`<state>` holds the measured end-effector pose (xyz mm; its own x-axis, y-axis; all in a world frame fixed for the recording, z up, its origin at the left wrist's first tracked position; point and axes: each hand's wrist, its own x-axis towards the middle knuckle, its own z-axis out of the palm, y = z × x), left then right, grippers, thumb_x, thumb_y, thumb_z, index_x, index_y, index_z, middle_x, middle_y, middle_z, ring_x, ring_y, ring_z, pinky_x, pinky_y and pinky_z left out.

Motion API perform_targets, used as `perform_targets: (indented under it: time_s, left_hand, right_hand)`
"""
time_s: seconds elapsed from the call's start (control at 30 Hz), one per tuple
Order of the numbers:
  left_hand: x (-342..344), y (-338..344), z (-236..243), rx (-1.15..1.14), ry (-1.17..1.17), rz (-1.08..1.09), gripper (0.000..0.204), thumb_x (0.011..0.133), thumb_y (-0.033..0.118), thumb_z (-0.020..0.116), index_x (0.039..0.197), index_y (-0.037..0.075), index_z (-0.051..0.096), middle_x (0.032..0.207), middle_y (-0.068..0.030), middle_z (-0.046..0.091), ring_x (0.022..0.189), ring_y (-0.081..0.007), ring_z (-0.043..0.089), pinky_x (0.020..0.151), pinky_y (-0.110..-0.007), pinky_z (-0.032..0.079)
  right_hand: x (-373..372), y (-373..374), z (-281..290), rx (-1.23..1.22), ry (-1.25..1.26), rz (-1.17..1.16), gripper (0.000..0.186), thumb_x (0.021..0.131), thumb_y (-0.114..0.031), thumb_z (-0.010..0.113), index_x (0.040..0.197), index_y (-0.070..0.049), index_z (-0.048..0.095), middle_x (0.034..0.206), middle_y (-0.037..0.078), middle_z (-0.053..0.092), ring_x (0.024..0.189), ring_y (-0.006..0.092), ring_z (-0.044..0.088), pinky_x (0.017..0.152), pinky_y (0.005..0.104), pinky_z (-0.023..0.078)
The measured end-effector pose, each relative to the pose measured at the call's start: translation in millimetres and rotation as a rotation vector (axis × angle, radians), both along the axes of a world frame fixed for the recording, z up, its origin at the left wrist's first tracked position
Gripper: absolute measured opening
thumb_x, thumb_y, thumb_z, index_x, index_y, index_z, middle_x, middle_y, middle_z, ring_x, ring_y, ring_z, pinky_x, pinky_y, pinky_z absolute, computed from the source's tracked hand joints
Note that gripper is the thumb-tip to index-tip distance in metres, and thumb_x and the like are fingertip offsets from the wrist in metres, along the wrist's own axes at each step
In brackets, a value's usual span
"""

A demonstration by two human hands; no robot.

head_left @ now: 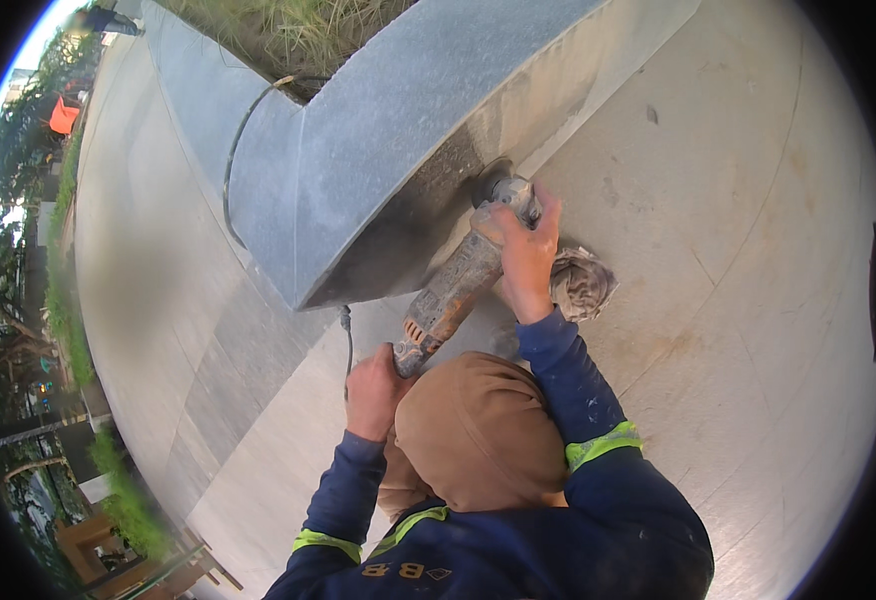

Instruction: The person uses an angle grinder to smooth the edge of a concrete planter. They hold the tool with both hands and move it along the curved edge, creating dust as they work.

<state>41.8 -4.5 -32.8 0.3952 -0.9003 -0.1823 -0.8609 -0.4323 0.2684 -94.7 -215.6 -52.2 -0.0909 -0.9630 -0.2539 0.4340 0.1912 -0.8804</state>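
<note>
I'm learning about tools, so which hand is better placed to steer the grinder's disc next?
Probably the right hand: it grips the grinder near its front, close to the disc beside the stone block. The left hand holds the back end, farther away.

A fisheye looks down closely over a hooded head (480, 432).

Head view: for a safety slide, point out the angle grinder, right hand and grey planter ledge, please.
Angle grinder (455, 285), head view: middle of its body.
Right hand (529, 254), head view: back of hand.
Grey planter ledge (388, 140), head view: top surface.
</note>
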Motion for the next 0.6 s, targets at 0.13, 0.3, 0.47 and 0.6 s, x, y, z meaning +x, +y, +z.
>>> perform_targets:
  time_s: [0.13,0.3,0.47,0.6]
  left_hand:
    - [-3.9,6.4,13.0,-0.062,-0.019,0.032,0.036,0.069,0.026,0.077,0.085,0.004,0.053,0.068,-0.0172,0.062,0.064,-0.0402,0.062,0.056,-0.047,0.049]
    - [0.9,6.7,29.5,-0.156,-0.010,0.030,0.035,0.069,0.022,0.076,0.092,0.006,0.055,0.070,-0.0174,0.064,0.063,-0.0395,0.063,0.056,-0.047,0.049]
    - [-0.3,12.0,17.6,-0.075,-0.048,0.019,0.033,0.069,0.019,0.076,0.090,0.006,0.054,0.069,-0.0172,0.063,0.063,-0.0396,0.063,0.055,-0.046,0.049]
    - [0.7,9.8,24.0,-0.128,-0.026,0.034,0.033,0.069,0.020,0.076,0.088,0.006,0.054,0.069,-0.0172,0.062,0.065,-0.0398,0.063,0.055,-0.047,0.049]
  right_hand:
    - [-0.9,5.1,4.2,-0.183,0.188,0.017,0.070,0.083,-0.013,0.073,0.140,0.008,0.038,0.128,0.021,0.050,0.119,0.0250,0.049,0.104,0.0358,0.039]
    - [1.0,6.3,48.6,-0.302,0.082,0.029,0.070,0.084,-0.013,0.073,0.140,0.008,0.037,0.129,0.020,0.049,0.120,0.0246,0.048,0.104,0.0360,0.039]
    - [2.8,6.8,17.8,-0.241,0.183,0.003,0.070,0.083,-0.012,0.073,0.140,0.007,0.037,0.127,0.020,0.051,0.118,0.0233,0.049,0.104,0.0350,0.039]
    - [2.4,9.8,44.3,-0.283,0.103,0.026,0.070,0.083,-0.011,0.073,0.140,0.008,0.036,0.125,0.019,0.052,0.115,0.0213,0.051,0.101,0.0344,0.042]
